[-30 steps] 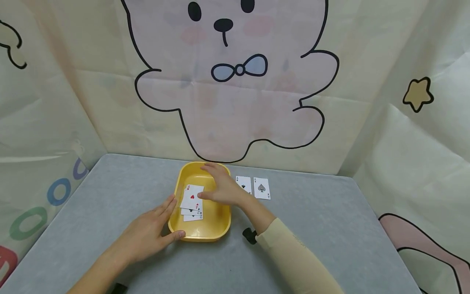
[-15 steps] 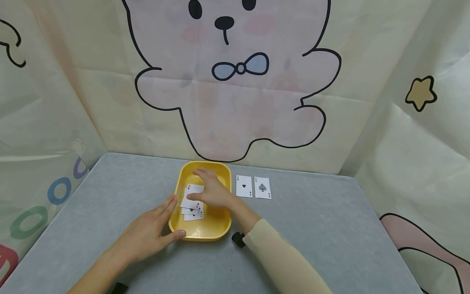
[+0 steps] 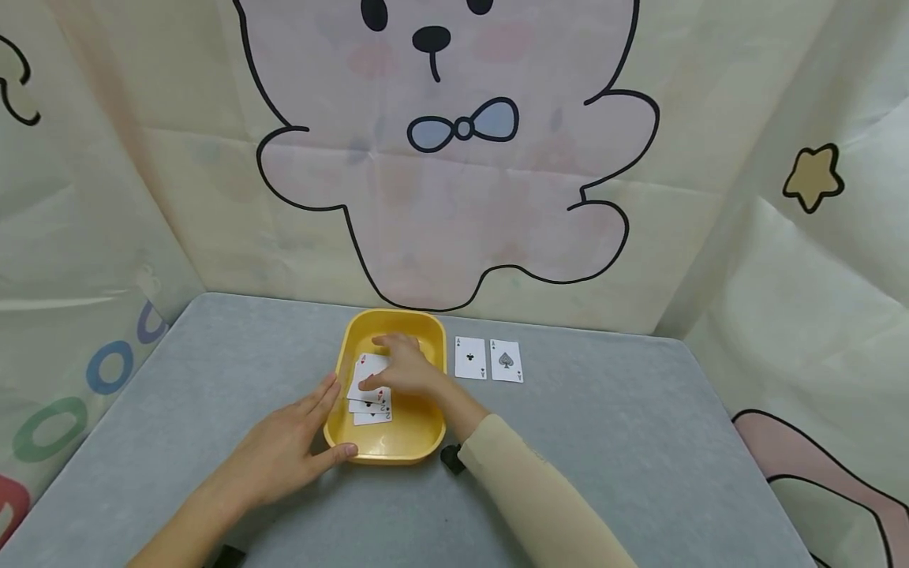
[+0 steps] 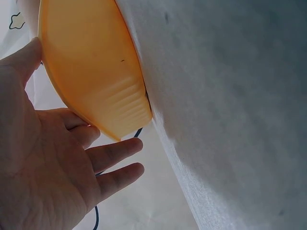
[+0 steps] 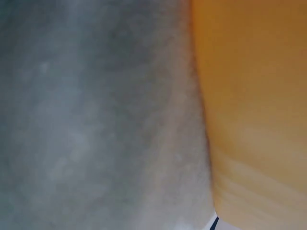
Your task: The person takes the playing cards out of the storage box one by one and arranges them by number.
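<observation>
A yellow tray (image 3: 415, 434) stands on the table with overlapping playing cards inside. Uppermost is an ace of hearts (image 3: 365, 369); below it show the edges of other cards (image 3: 372, 419) with black marks. My left hand (image 3: 291, 442) spreads along the tray's left side, thumb at the near corner and fingertips at the rim. In the left wrist view its thumb and a finger meet the rim, while two fingers (image 4: 120, 177) extend past it. Reaching over the right rim, my right hand (image 3: 412, 371) is inside the tray, thumb over the ace of hearts, fingers apart from the thumb.
Right of the tray lie an ace of clubs (image 3: 470, 359) and an ace of spades (image 3: 506, 361), side by side, face up. The grey cloth-covered table (image 3: 604, 457) meets a printed curtain (image 3: 554, 221) at the back. The right wrist view shows only table and tray wall (image 5: 254, 105).
My right hand has moved left and slightly toward me, its thumb now over the ace of hearts. This uncovers the ace of clubs. The left hand stays at the tray.
</observation>
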Motion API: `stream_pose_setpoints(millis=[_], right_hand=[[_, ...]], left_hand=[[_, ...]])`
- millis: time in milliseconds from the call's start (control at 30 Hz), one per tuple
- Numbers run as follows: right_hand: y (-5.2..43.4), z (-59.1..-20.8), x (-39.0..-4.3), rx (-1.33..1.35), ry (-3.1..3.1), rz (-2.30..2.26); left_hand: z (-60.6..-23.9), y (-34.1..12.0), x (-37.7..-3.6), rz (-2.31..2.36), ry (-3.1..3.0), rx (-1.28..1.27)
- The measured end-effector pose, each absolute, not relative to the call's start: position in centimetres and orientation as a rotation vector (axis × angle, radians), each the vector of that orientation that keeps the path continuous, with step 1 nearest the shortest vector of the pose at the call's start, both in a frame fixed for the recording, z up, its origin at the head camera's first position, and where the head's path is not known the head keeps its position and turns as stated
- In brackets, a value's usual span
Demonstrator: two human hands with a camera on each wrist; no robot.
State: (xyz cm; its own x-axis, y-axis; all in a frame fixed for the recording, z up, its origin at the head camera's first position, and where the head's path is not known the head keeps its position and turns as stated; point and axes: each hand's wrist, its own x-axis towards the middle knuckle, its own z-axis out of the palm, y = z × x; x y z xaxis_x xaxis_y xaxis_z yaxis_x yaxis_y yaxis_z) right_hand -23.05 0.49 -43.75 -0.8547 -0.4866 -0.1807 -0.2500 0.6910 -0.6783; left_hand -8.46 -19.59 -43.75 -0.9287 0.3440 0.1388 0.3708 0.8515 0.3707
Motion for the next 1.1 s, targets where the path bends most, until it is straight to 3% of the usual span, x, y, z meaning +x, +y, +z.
stream_pose_setpoints(millis=[1100], right_hand=[[-0.1, -44.9, -22.9, -0.646, 2.682, -0.578]], left_hand=[[-43.8, -19.6, -8.5, -0.608, -2.944, -0.584]])
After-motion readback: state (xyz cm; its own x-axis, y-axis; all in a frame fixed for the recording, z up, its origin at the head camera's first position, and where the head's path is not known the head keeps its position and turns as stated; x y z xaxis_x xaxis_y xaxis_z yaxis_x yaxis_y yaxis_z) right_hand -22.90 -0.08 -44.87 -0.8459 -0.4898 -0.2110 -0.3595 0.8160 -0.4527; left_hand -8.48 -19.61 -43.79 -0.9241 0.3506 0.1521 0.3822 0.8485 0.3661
